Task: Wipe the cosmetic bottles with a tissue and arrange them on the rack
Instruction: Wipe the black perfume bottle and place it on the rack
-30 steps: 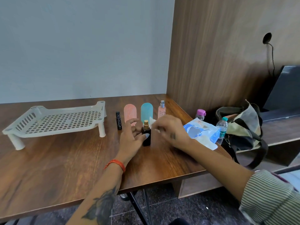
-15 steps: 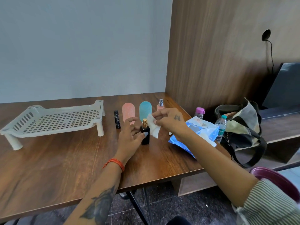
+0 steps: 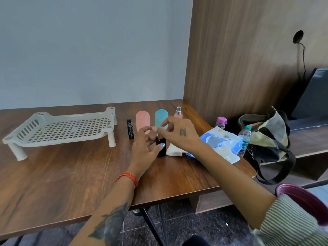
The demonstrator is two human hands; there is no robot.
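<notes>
Left hand (image 3: pixel 143 148) gripping the black bottle (image 3: pixel 161 148) right of the rack (image 3: pixel 58 129), right hand (image 3: pixel 179 134) above it, fingers loose, holding nothing, tissue (image 3: pixel 174 151) beside the bottle

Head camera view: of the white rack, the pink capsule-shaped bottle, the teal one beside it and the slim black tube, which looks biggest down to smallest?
1. White rack, by far largest.
2. Pink bottle and teal bottle: alike, and hands partly cover both, so unranked.
3. Black tube, smallest.

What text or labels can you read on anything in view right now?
None reads clearly.
Water bottle: label print, too blurred.
Black tube: white scribble marking, not legible.
Blue tissue pack: printed graphics, no readable words.
Right hand: small tattoo mark, unclear.
</notes>
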